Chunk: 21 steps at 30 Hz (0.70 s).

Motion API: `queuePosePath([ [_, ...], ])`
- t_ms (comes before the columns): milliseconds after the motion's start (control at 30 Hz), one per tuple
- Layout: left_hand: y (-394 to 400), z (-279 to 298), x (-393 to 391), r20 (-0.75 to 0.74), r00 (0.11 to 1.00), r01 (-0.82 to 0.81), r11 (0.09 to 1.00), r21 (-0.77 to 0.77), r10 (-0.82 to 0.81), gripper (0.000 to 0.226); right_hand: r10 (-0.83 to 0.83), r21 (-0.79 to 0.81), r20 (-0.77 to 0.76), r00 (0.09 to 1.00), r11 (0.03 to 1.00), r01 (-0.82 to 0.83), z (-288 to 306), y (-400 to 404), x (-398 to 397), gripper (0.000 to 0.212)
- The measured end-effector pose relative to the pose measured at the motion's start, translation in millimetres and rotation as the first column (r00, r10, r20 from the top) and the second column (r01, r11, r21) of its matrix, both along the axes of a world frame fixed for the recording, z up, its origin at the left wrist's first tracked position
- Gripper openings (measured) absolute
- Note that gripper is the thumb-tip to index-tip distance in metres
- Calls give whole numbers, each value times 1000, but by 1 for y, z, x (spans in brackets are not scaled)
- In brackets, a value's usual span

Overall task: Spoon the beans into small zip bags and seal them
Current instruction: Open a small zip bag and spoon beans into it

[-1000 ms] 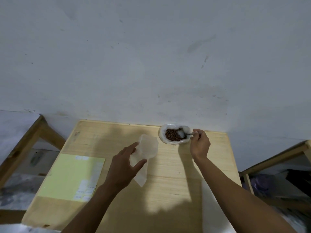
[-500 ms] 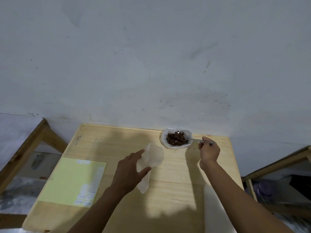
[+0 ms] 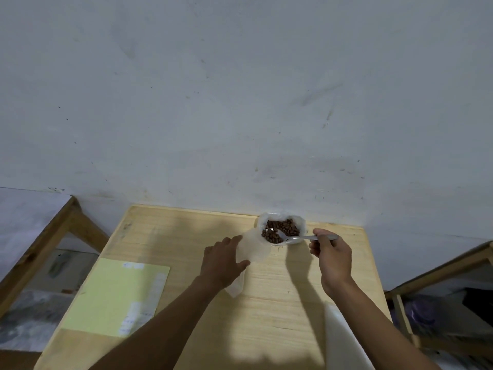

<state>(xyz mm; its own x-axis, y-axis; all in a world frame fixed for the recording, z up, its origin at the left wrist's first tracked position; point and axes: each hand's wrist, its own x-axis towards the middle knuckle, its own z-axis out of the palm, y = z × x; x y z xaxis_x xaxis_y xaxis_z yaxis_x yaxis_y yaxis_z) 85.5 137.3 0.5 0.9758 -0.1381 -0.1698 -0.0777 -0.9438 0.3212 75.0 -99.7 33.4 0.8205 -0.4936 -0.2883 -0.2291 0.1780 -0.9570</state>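
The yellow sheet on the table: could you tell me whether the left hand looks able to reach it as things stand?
Probably yes. The yellow sheet lies uncovered just beside the left hand, but that hand grips the zip bag.

A yellow-green sheet [image 3: 114, 295] lies on the wooden table [image 3: 266, 316] — grey wall [image 3: 240, 102] behind.

Two bare forearms are seen, with no sleeves, gloves, rings or watch worn on the left hand [image 3: 222, 261] or right hand [image 3: 333, 259].

head view: we look forward and down from above | bench [image 3: 293, 303] near | wall [image 3: 240, 102] fills upper frame
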Motion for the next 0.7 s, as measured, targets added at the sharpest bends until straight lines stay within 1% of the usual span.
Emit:
queuePosePath([
  [133,3,0,4,20,1000,7,1000,20,-7,70,101,-72,80,992,993,-95,-2,14,-6,20],
  [267,8,-2,5,41,999,4,999,32,-5,68,186,-154,127,974,974,-165,-7,23,-7,23],
  [367,13,-3,6,41,999,-7,999,38,6,67,222,-175,142,965,965,-196,-8,29,-6,23],
  [500,16,-4,6,35,999,-25,1000,-5,25,66,268,-190,153,951,953,-238,-7,36,0,23],
  [567,19,-5,7,30,999,-38,999,-19,38,67,249,-185,172,953,958,-217,-6,34,5,21],
  [633,22,-8,7,17,998,-56,998,-27,56,68,183,-170,198,963,974,-151,-3,29,11,20],
  [700,27,-12,6,6,998,-70,997,-31,70,70,99,-180,189,977,981,-64,-2,21,18,20],
])
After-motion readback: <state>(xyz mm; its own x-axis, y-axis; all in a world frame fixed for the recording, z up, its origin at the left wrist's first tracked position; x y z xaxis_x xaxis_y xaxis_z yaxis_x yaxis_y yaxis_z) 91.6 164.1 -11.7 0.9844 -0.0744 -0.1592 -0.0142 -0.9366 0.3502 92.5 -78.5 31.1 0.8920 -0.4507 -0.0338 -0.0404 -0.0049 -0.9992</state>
